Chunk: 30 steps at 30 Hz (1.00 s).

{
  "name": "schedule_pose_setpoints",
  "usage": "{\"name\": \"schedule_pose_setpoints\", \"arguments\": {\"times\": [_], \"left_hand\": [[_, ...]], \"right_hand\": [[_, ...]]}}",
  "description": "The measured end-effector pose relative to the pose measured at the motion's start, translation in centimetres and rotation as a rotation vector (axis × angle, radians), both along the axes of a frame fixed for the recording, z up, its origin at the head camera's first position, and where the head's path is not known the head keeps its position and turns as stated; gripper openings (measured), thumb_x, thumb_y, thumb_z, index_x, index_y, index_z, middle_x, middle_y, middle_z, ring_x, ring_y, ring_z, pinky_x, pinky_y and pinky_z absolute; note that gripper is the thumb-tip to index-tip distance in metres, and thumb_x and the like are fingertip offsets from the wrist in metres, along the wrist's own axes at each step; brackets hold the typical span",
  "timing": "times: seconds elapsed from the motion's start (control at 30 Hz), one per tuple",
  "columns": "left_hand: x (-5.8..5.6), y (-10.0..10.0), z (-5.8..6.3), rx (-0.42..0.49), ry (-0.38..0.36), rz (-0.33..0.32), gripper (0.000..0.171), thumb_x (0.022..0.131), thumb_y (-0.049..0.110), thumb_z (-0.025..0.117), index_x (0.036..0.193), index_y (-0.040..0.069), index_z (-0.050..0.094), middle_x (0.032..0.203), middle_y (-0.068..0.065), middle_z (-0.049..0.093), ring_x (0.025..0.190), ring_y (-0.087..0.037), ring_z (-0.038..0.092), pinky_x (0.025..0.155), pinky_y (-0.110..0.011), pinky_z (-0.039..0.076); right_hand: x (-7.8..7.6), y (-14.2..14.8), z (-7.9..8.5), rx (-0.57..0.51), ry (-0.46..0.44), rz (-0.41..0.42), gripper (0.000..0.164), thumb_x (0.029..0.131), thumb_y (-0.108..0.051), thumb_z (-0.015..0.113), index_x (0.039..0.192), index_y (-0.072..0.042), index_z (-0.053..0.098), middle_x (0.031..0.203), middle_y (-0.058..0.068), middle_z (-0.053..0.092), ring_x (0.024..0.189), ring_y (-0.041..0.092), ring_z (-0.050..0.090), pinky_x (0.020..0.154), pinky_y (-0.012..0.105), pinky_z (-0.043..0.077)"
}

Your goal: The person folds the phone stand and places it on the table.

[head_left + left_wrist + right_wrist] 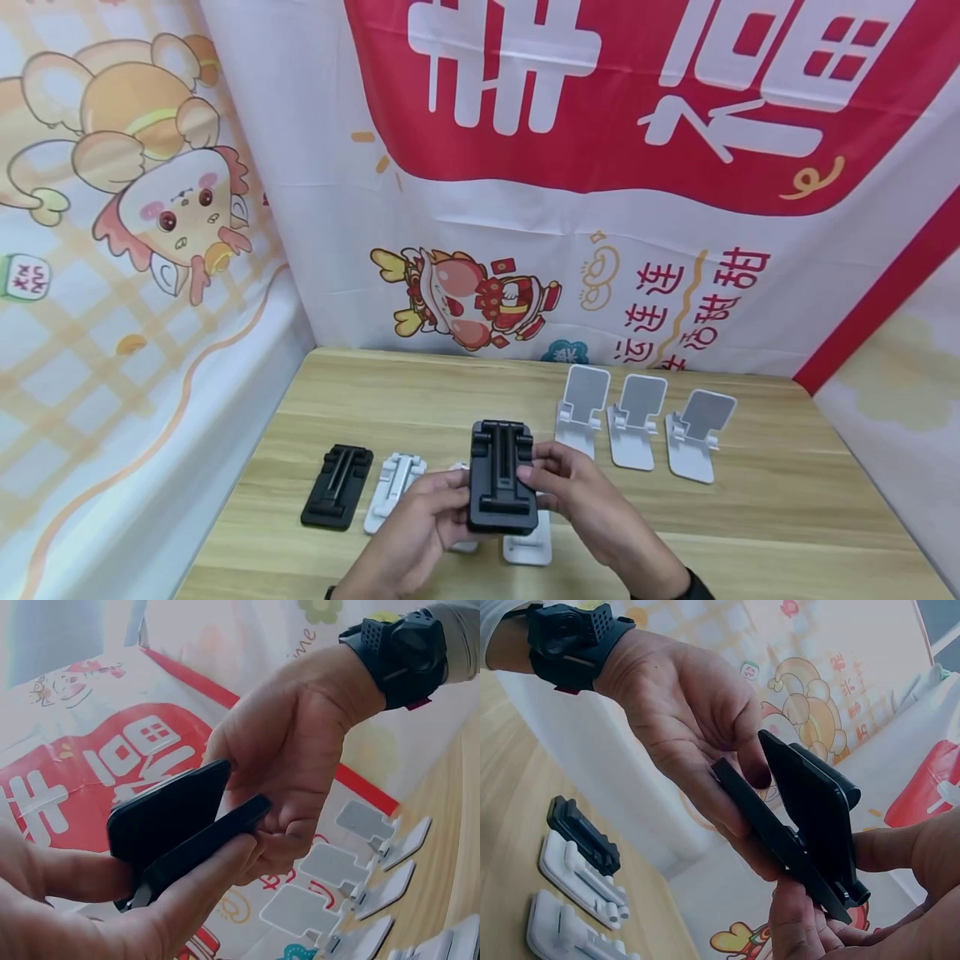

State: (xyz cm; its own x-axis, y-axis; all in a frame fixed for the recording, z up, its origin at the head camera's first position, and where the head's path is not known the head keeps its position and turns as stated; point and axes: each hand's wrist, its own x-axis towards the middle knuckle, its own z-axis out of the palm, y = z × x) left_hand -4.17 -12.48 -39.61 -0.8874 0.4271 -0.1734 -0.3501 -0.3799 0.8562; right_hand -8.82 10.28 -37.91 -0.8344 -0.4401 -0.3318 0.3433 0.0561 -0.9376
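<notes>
Both hands hold a black folding phone stand (491, 492) above the middle of the table. My left hand (422, 523) grips its left side, the thumb near the edge. On the right side, my right hand (581, 492) pinches it, with the thumb against the stand's face. The wrist views show the black stand (169, 825) partly unfolded: its two plates stand apart in a narrow V. In the right wrist view, the left thumb reaches towards the gap between the plates of the stand (817, 802).
A folded black stand (337, 487) and a folded white stand (395, 487) lie to the left. Another white stand (528, 548) is partly hidden below the hands. Three unfolded white stands with grey pads (637, 404) stand at the back right. Printed cloth (465, 208) hangs behind the table (787, 517).
</notes>
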Motion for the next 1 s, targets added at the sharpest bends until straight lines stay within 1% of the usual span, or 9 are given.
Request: {"name": "schedule_pose_setpoints", "arguments": {"times": [0.13, 0.3, 0.47, 0.57, 0.63, 0.7, 0.83, 0.9, 1.0], "left_hand": [[0.1, -0.4, 0.3, 0.004, -0.005, -0.011, 0.052, 0.107, 0.017, 0.045, 0.143, -0.020, 0.039, 0.125, -0.020, 0.071, 0.108, -0.023, 0.074, 0.094, -0.035, 0.061], [-0.1, -0.1, 0.5, -0.110, -0.011, 0.001, 0.054, 0.103, 0.018, 0.057, 0.142, -0.018, 0.043, 0.130, -0.025, 0.067, 0.110, -0.028, 0.073, 0.090, -0.030, 0.062], [-0.3, 0.0, 0.1, -0.180, -0.005, 0.020, 0.052, 0.104, 0.015, 0.056, 0.141, -0.018, 0.042, 0.127, -0.025, 0.069, 0.108, -0.027, 0.074, 0.085, -0.029, 0.063], [-0.5, 0.1, 0.1, -0.278, 0.018, 0.069, 0.050, 0.103, 0.014, 0.057, 0.140, -0.016, 0.044, 0.122, -0.022, 0.072, 0.105, -0.024, 0.073, 0.088, -0.032, 0.063], [-0.5, 0.3, 0.3, -0.432, 0.070, 0.113, 0.049, 0.104, 0.020, 0.058, 0.140, -0.012, 0.048, 0.120, -0.018, 0.073, 0.106, -0.022, 0.072, 0.091, -0.036, 0.062], [-0.5, 0.7, 0.8, -0.639, 0.112, 0.141, 0.055, 0.103, 0.034, 0.060, 0.141, -0.005, 0.052, 0.119, -0.013, 0.071, 0.106, -0.022, 0.069, 0.090, -0.038, 0.061], [-0.3, 2.2, 1.9, -1.077, 0.204, 0.127, 0.087, 0.088, 0.071, 0.064, 0.144, 0.004, 0.055, 0.121, -0.004, 0.055, 0.104, -0.019, 0.054, 0.082, -0.035, 0.053], [-0.1, 2.9, 2.3, -1.221, 0.230, 0.114, 0.100, 0.079, 0.078, 0.066, 0.145, 0.004, 0.053, 0.119, -0.004, 0.046, 0.103, -0.019, 0.046, 0.080, -0.034, 0.047], [0.1, 3.6, 2.5, -1.340, 0.284, 0.138, 0.101, 0.076, 0.075, 0.074, 0.141, 0.001, 0.053, 0.116, -0.005, 0.042, 0.103, -0.018, 0.042, 0.080, -0.035, 0.043]], "right_hand": [[0.0, -0.1, -0.1, -0.001, 0.013, 0.009, 0.055, 0.101, -0.022, 0.063, 0.141, 0.011, 0.044, 0.110, 0.007, 0.061, 0.097, 0.014, 0.061, 0.088, 0.031, 0.058], [0.0, -0.2, -0.2, 0.004, 0.023, 0.008, 0.053, 0.100, -0.020, 0.063, 0.139, 0.011, 0.045, 0.109, 0.008, 0.060, 0.097, 0.014, 0.061, 0.087, 0.030, 0.059], [0.0, -0.2, -0.4, 0.023, 0.043, -0.011, 0.044, 0.097, -0.016, 0.066, 0.129, 0.009, 0.048, 0.102, 0.006, 0.060, 0.089, 0.013, 0.063, 0.080, 0.029, 0.060], [0.0, -0.1, -0.5, 0.020, 0.047, -0.023, 0.040, 0.096, -0.014, 0.067, 0.123, 0.008, 0.047, 0.097, 0.005, 0.059, 0.084, 0.013, 0.065, 0.077, 0.029, 0.061], [-0.1, -0.1, -0.6, 0.013, 0.044, -0.033, 0.039, 0.095, -0.012, 0.067, 0.121, 0.008, 0.046, 0.096, 0.006, 0.059, 0.083, 0.013, 0.066, 0.076, 0.029, 0.062], [0.0, -0.2, -0.6, 0.008, 0.045, -0.044, 0.038, 0.094, -0.011, 0.067, 0.120, 0.007, 0.045, 0.096, 0.006, 0.058, 0.084, 0.014, 0.067, 0.076, 0.029, 0.063], [0.1, -0.5, -0.6, 0.010, 0.055, -0.055, 0.037, 0.093, -0.010, 0.069, 0.115, 0.004, 0.044, 0.094, 0.005, 0.055, 0.084, 0.014, 0.066, 0.076, 0.030, 0.063], [0.2, -0.8, -0.6, 0.013, 0.058, -0.054, 0.037, 0.093, -0.011, 0.071, 0.113, 0.003, 0.043, 0.093, 0.005, 0.055, 0.085, 0.015, 0.067, 0.076, 0.031, 0.064], [0.4, -1.1, -0.7, 0.015, 0.061, -0.052, 0.037, 0.093, -0.012, 0.072, 0.112, 0.002, 0.043, 0.094, 0.006, 0.057, 0.085, 0.016, 0.069, 0.077, 0.033, 0.064]]}}
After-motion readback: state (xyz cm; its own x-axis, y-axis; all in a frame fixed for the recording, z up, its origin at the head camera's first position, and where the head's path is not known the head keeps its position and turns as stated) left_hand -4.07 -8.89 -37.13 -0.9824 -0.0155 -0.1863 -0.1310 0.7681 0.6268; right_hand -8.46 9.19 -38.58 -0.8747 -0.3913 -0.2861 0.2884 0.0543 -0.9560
